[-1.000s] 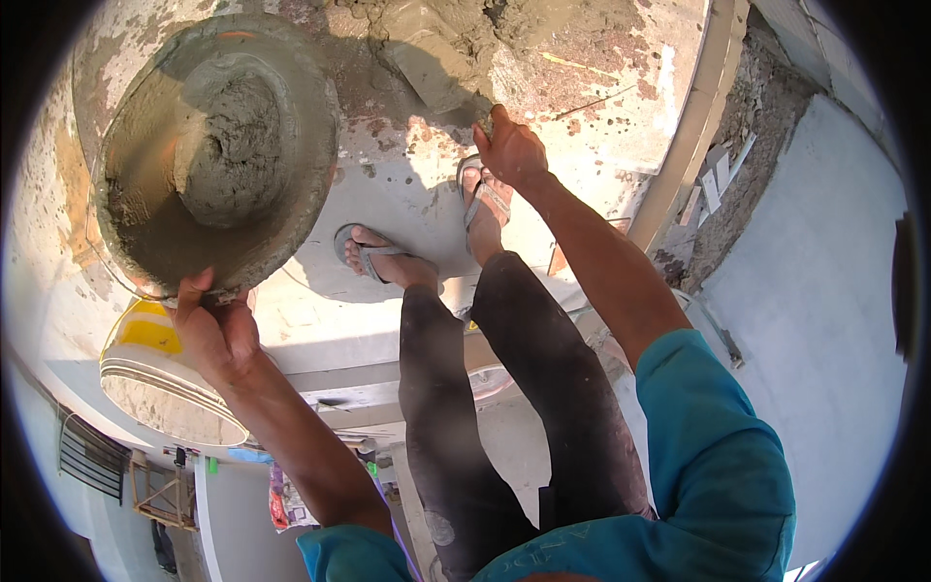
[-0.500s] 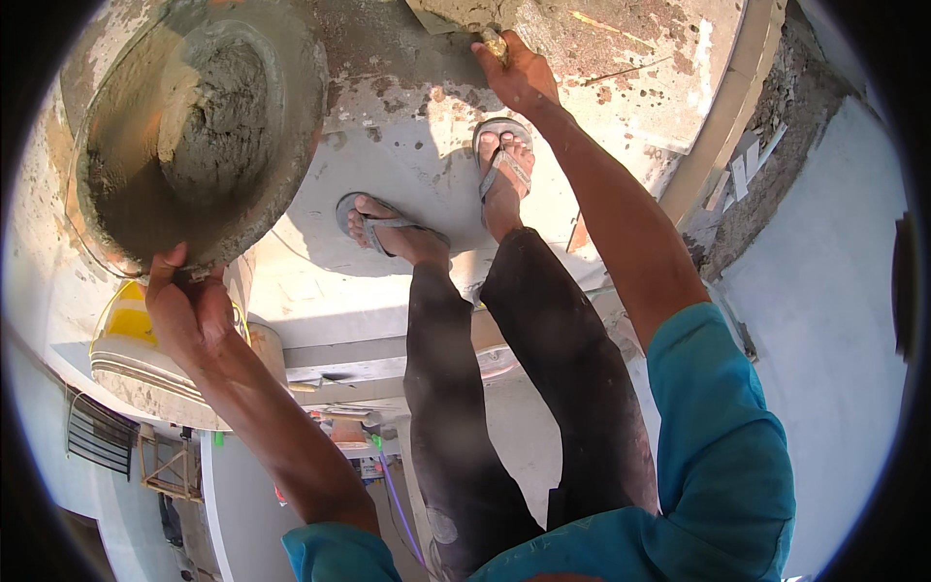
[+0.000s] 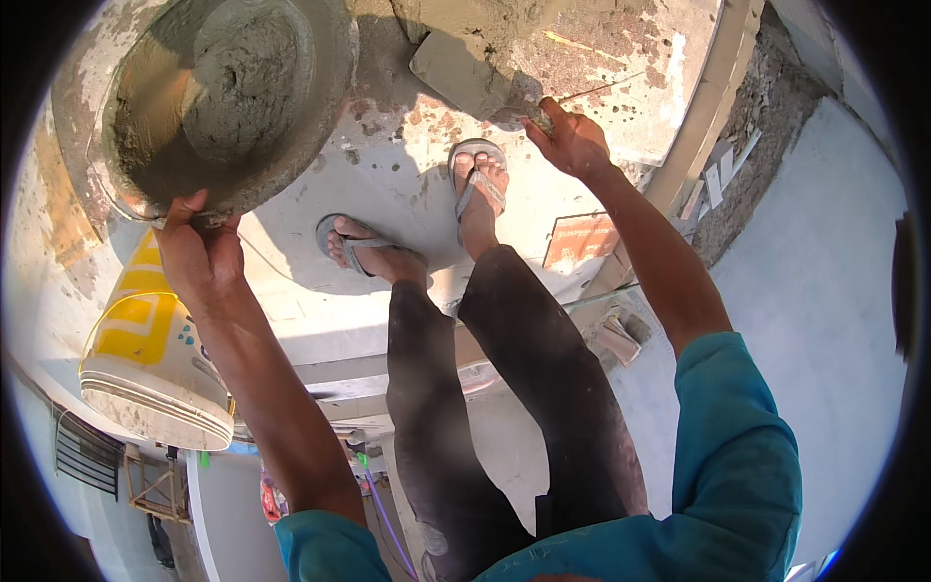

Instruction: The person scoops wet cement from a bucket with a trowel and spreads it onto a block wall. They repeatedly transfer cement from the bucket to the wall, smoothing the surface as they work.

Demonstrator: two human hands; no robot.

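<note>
My left hand (image 3: 202, 254) grips the near rim of a wide round basin (image 3: 333, 73), thumb over the edge and fingers underneath. The basin tilts toward me, and a heap of wet grey mortar (image 3: 247, 82) clings to its far side. In my right hand (image 3: 574, 145) is the handle of a trowel (image 3: 464, 76), fingers wrapped round it. Its broad grey blade points up and left, low over the stained slab or just touching it; I cannot tell which. Wet mortar also lies beyond the blade, near the upper edge of the view.
My sandalled feet (image 3: 480, 184) stand on the pale slab between basin and trowel. A white and yellow bucket (image 3: 145, 330) is beside my left forearm. A reddish-brown tile-like piece (image 3: 580, 241) lies right of my feet, and a raised edge (image 3: 713, 107) borders the slab at right.
My right hand has drawn the trowel nearer and to the right, bringing its whole blade into view. My left hand keeps hold of the basin. The view has shifted, showing more of the bucket.
</note>
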